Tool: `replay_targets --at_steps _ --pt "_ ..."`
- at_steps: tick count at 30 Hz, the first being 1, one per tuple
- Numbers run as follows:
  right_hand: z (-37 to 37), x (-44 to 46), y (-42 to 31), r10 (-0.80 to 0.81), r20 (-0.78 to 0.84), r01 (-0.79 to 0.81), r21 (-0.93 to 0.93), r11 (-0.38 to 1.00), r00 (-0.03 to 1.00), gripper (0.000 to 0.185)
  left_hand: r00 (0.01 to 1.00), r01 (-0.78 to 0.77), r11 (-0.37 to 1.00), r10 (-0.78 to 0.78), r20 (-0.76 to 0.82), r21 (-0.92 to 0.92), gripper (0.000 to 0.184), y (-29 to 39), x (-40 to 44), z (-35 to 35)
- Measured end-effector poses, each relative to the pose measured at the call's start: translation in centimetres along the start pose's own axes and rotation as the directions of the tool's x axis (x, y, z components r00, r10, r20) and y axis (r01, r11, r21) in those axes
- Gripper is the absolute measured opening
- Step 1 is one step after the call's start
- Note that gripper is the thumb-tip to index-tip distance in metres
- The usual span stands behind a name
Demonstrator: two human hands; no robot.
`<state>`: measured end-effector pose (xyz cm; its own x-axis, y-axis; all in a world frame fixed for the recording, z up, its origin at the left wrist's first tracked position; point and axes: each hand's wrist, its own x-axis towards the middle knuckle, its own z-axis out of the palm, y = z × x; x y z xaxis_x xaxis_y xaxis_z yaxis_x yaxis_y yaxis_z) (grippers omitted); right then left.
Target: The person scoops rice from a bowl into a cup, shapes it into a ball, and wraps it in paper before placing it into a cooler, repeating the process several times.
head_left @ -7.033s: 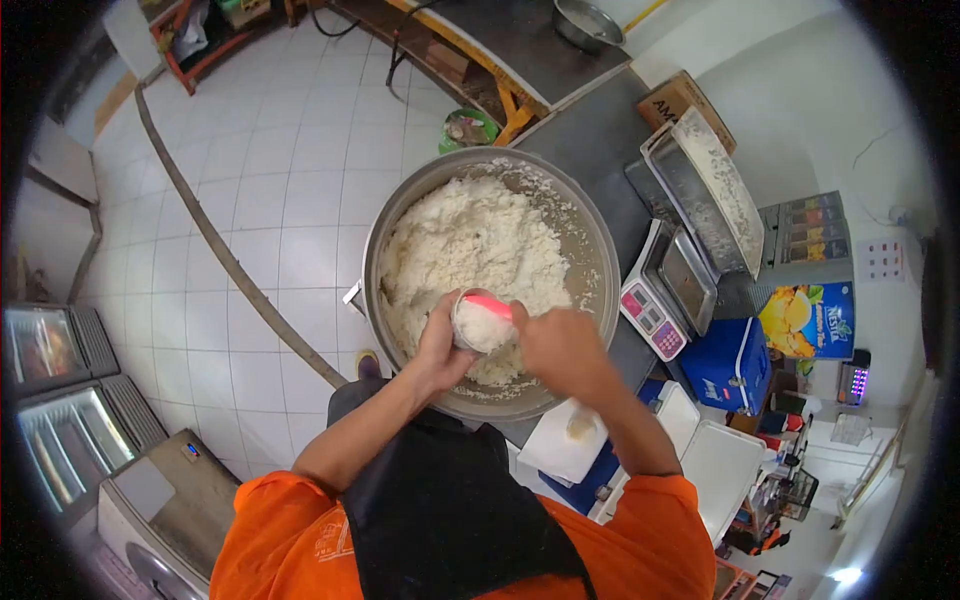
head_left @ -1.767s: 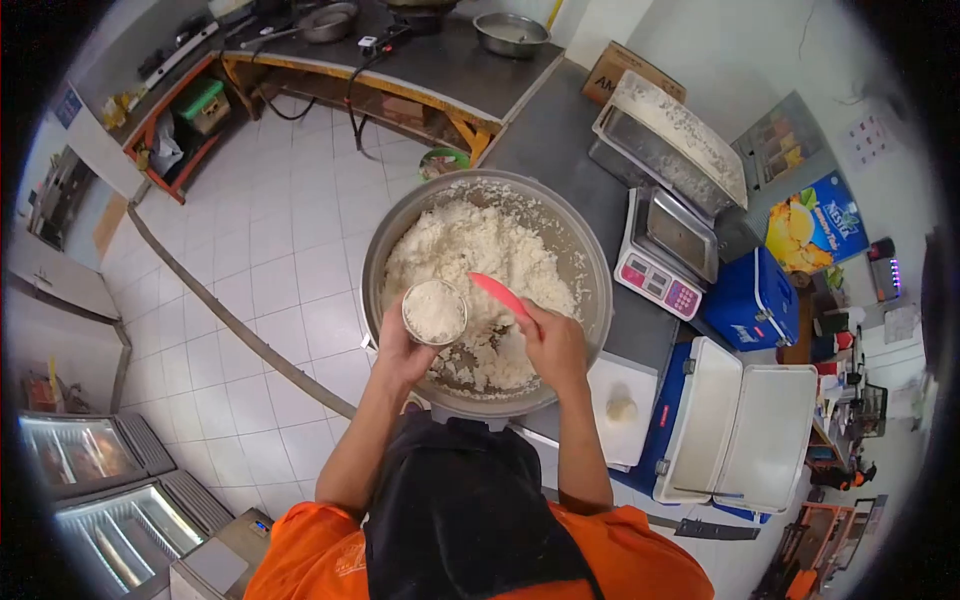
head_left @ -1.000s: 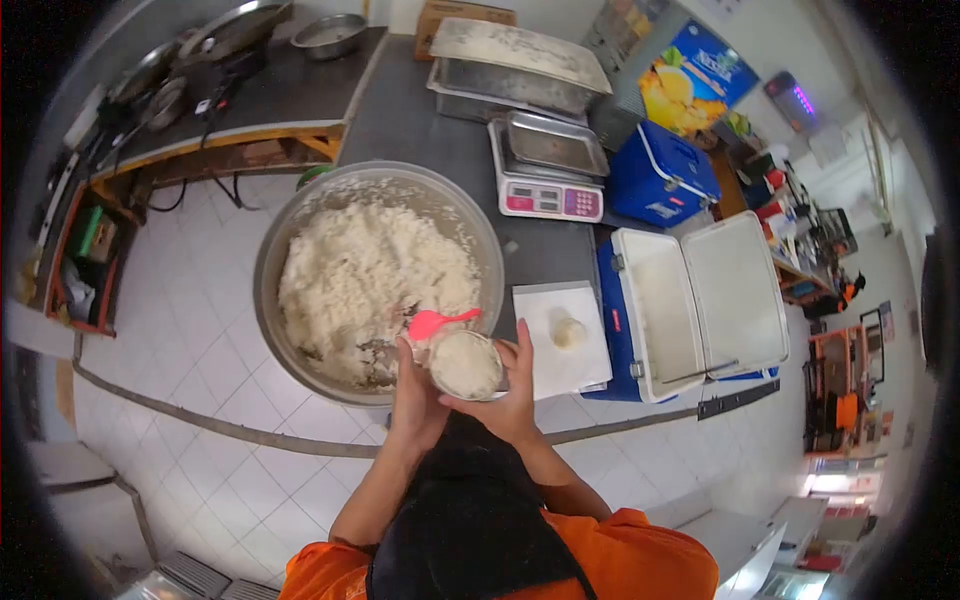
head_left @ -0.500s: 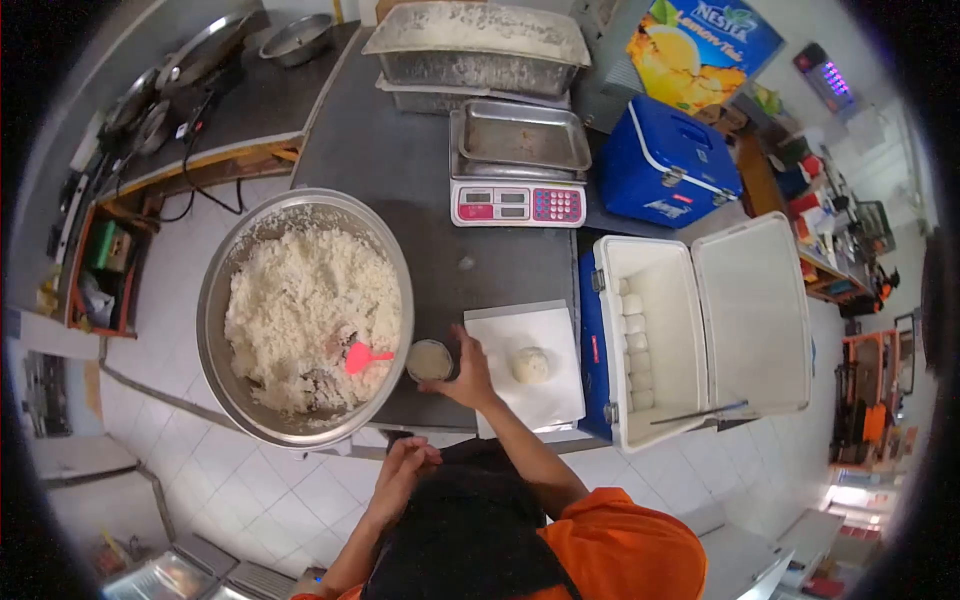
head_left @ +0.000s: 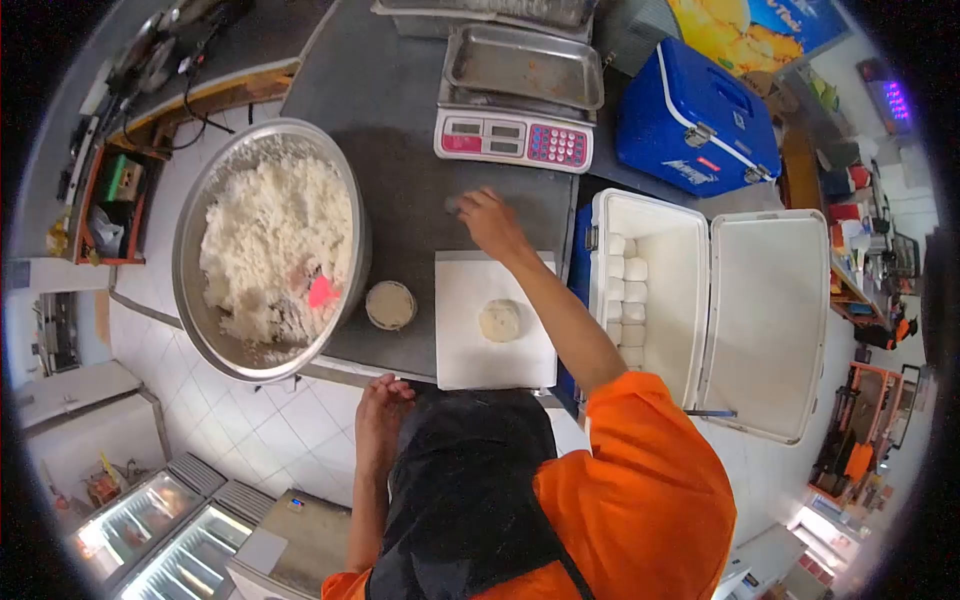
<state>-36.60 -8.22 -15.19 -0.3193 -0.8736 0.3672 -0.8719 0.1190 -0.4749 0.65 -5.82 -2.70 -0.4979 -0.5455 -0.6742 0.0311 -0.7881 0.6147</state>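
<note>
My right hand reaches over the dark counter, its fingertips pinched at a small translucent piece too small to identify. At the counter's front edge my left hand has its fingers curled together, with nothing visible in them. Between the big metal basin and the white sheets stands a small round cup filled with white food. A round pale ball rests on the sheets. The basin holds white crumbly food, with a pink scoop lying in it.
A scale with a metal tray on it stands at the back. To the right is an open cooler holding several white balls, its lid swung outward. Behind it sits a closed blue cooler.
The pink scoop has been let go into the basin and the cup set down on the counter. My right hand has moved from the cup to the back. The view has shifted right.
</note>
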Motion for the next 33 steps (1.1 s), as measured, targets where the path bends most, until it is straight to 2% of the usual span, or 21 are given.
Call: replay_targets --at_steps 2,3,5,6,8,9,11,12,13,15,16,18,21,23,26,28,29,30,31,32,33 --pt "-4.2 -3.9 -2.6 0.237 -0.025 -0.235 0.078 0.969 0.971 0.015 0.996 0.045 0.997 -0.039 -0.085 0.06 0.035 -1.4 1.5 -0.3" --pt "-6.3 -6.4 -3.8 0.328 0.033 -0.329 0.126 0.936 0.944 0.013 0.994 0.054 0.997 -0.048 -0.096 0.058 0.035 -2.0 2.3 -0.1" --pt "-9.0 -11.3 -5.9 0.503 0.124 -0.518 0.196 0.833 0.855 0.009 0.999 0.027 0.965 -0.017 -0.043 0.261 0.034 -3.5 4.0 0.9" --pt "-9.7 -13.7 -6.8 0.586 0.157 -0.607 0.221 0.764 0.795 0.011 0.999 0.037 0.964 -0.025 -0.048 0.262 0.034 -4.8 5.4 0.8" --pt "-8.9 -19.7 -6.9 0.559 0.28 -0.621 0.241 0.746 0.78 0.013 0.99 -0.133 0.793 0.076 0.12 0.595 0.032 -7.5 8.3 0.6" --pt "-8.1 -21.6 -7.1 0.566 0.278 -0.626 0.241 0.741 0.776 0.013 0.99 -0.13 0.791 0.07 0.123 0.598 0.032 -8.0 9.0 1.1" --pt "-7.1 -24.4 -7.4 0.433 0.398 -0.468 -0.01 0.884 0.809 0.027 0.916 -0.402 0.374 0.175 0.362 0.836 0.031 -8.8 10.2 2.2" --pt "-7.1 -24.5 -7.6 0.4 0.506 -0.47 0.011 0.883 0.764 0.029 0.833 -0.552 0.273 0.228 0.505 0.788 0.031 -10.2 12.0 1.3" --pt "-6.9 -24.3 -7.7 0.408 0.503 -0.475 0.005 0.88 0.762 0.029 0.83 -0.556 0.275 0.223 0.511 0.784 0.031 -10.1 12.3 1.6" --pt "-6.3 -23.8 -7.5 0.333 0.5 -0.349 -0.066 0.935 0.799 0.019 0.736 -0.673 0.031 0.126 0.665 0.739 0.03 -9.8 12.5 2.3" --pt "-6.0 -23.8 -7.1 0.301 0.483 -0.319 -0.046 0.947 0.823 0.016 0.735 -0.674 0.031 0.126 0.666 0.738 0.03 -9.9 12.5 2.4" --pt "-5.6 -23.9 -6.3 0.294 0.515 -0.321 -0.04 0.946 0.805 0.014 0.682 -0.716 -0.105 0.111 0.723 0.691 0.038 -9.8 12.1 2.5" --pt "-5.6 -24.1 -5.7 0.263 0.535 -0.326 0.025 0.945 0.803 0.013 0.719 -0.684 -0.126 0.045 0.693 0.718 0.049 -9.2 11.0 3.3" --pt "-5.7 -23.9 -4.9 0.233 0.52 -0.319 0.081 0.944 0.822 0.015 0.715 -0.685 -0.165 0.033 0.698 0.709 0.049 -7.9 9.2 4.7" --pt "-5.5 -23.9 -4.0 0.253 0.608 -0.382 0.09 0.92 0.753 0.016 0.737 -0.649 -0.264 0.018 0.676 0.714 0.045 -7.9 8.1 5.3" --pt "-5.8 -23.7 -3.9 0.324 0.66 -0.49 0.078 0.868 0.678 0.019 0.755 -0.614 -0.326 0.023 0.655 0.719 0.042 -8.8 9.0 4.2" --pt "-6.4 -23.5 -4.4 0.321 0.658 -0.484 0.076 0.872 0.682 0.019 0.705 -0.654 -0.356 0.034 0.709 0.667 0.038 -10.3 10.9 2.1" --pt "-7.4 -23.4 -5.7 0.318 0.588 -0.432 0.06 0.9 0.744 0.022 0.651 -0.689 -0.389 0.041 0.758 0.612 0.034 -11.1 11.9 1.0" --pt "-8.3 -23.3 -7.3 0.307 0.514 -0.38 0.039 0.924 0.801 0.025 0.649 -0.687 -0.393 0.047 0.759 0.611 0.034 -10.5 11.5 1.2" --pt "-9.0 -23.9 -9.0 0.321 0.376 -0.327 -0.05 0.944 0.869 0.031 0.624 -0.703 -0.308 0.166 0.764 0.641 0.025 -9.5 10.7 1.9" --pt "-9.2 -24.2 -9.7 0.319 0.374 -0.324 -0.051 0.945 0.871 0.031 0.597 -0.723 -0.217 0.284 0.751 0.656 0.018 -8.6 10.0 2.5"
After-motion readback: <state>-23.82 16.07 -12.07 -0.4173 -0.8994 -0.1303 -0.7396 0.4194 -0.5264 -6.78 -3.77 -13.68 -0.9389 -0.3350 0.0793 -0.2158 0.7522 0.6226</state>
